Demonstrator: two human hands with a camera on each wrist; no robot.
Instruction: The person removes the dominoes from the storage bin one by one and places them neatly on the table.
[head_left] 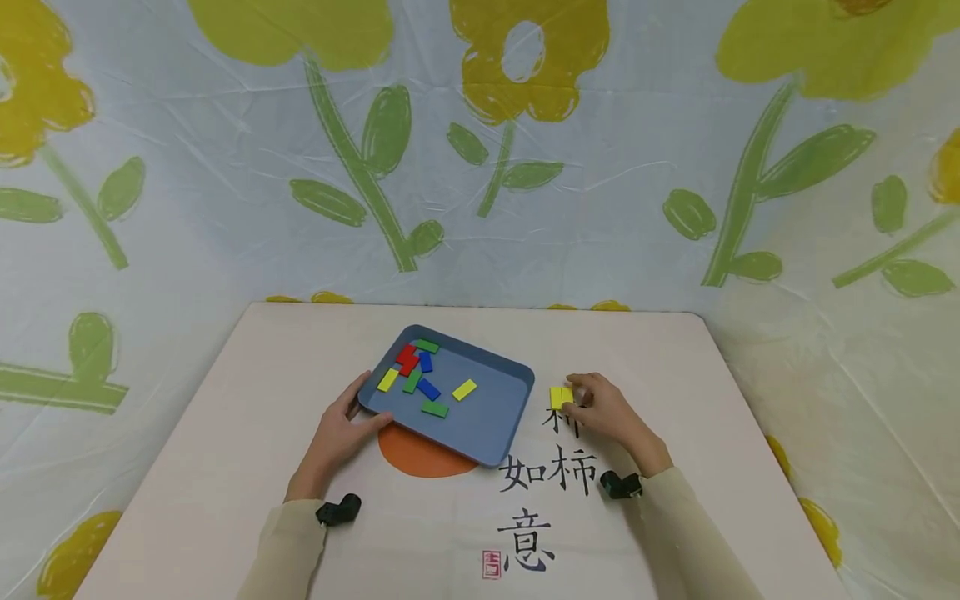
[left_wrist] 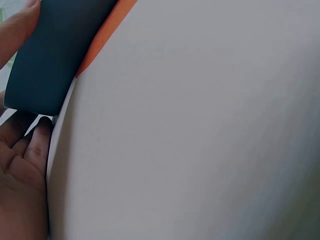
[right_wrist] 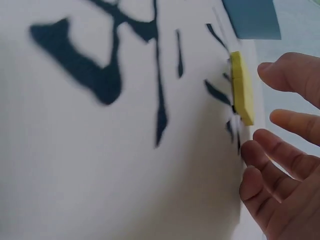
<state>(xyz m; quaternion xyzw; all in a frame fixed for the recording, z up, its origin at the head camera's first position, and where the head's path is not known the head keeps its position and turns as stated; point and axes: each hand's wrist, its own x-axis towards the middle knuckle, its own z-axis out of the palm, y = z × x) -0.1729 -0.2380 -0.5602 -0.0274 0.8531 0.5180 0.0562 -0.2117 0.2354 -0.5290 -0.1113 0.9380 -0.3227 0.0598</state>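
Note:
A blue-grey tray lies tilted across the table, and my left hand grips its left corner, thumb along the near side. In the left wrist view, the tray's dark outer wall sits between thumb and fingers. Two yellow blocks lie side by side on the cloth, right of the tray. My right hand is beside them, thumb and index finger spread. The right wrist view shows a gap between its fingertips and the yellow blocks.
Inside the tray are several flat blocks: red, blue, green and yellow. The pale table cloth bears black characters and an orange shape partly under the tray. A flowered curtain hangs behind.

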